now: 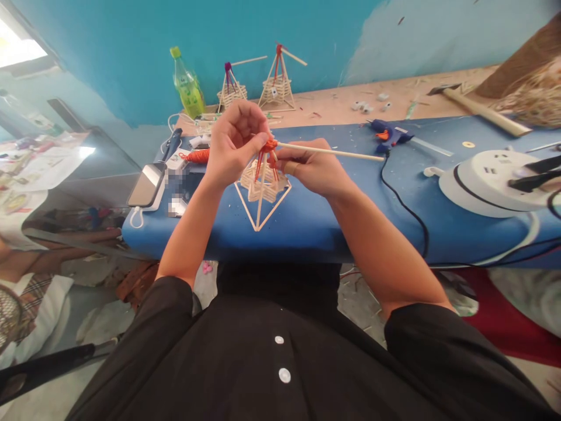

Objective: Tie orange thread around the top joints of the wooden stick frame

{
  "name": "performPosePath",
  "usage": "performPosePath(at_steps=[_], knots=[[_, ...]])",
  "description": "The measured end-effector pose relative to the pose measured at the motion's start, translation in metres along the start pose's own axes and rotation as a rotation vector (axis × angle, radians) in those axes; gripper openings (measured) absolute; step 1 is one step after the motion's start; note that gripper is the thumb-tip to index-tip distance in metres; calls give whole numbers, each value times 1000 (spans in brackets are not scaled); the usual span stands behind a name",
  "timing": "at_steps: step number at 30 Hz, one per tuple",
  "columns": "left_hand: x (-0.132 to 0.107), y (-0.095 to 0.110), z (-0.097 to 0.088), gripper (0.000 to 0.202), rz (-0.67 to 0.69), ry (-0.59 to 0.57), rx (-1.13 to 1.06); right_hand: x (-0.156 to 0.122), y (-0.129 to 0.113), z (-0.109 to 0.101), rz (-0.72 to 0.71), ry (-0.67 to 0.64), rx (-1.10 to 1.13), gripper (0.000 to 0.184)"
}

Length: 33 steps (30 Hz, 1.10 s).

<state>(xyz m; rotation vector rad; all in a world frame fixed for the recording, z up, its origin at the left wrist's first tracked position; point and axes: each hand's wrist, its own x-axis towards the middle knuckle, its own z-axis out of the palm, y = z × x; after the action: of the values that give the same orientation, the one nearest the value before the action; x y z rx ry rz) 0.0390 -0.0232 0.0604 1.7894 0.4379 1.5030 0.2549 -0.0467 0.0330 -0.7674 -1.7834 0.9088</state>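
A small model built of thin wooden sticks (262,199) stands on the blue table (333,216) in front of me, with red and blue sticks rising to its top. My left hand (234,143) is closed in a pinch on orange thread (270,144) wound at the model's peak. A long wooden stick (333,152) runs from that peak out to the right. My right hand (313,169) is closed around the inner end of this stick, just right of the model. A spool of orange thread (196,155) lies left of my left hand.
Two similar stick models (277,88) and a green bottle (187,88) stand at the back. A phone (146,184) lies at the left edge. A blue glue gun (388,134) with a black cord, a white power hub (491,181) and a hammer (477,108) lie to the right.
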Motion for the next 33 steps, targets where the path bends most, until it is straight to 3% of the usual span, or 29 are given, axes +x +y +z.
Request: performPosePath(at_steps=[7, 15, 33], knots=[[-2, 13, -2, 43, -152, 2, -78, 9, -2, 0, 115, -57, 123, 35], [-4, 8, -7, 42, -107, -1, -174, 19, 5, 15, 157, -137, 433, 41], [-8, 2, -8, 46, -188, 55, -158, 14, 27, 24, 129, -258, 432, 66]])
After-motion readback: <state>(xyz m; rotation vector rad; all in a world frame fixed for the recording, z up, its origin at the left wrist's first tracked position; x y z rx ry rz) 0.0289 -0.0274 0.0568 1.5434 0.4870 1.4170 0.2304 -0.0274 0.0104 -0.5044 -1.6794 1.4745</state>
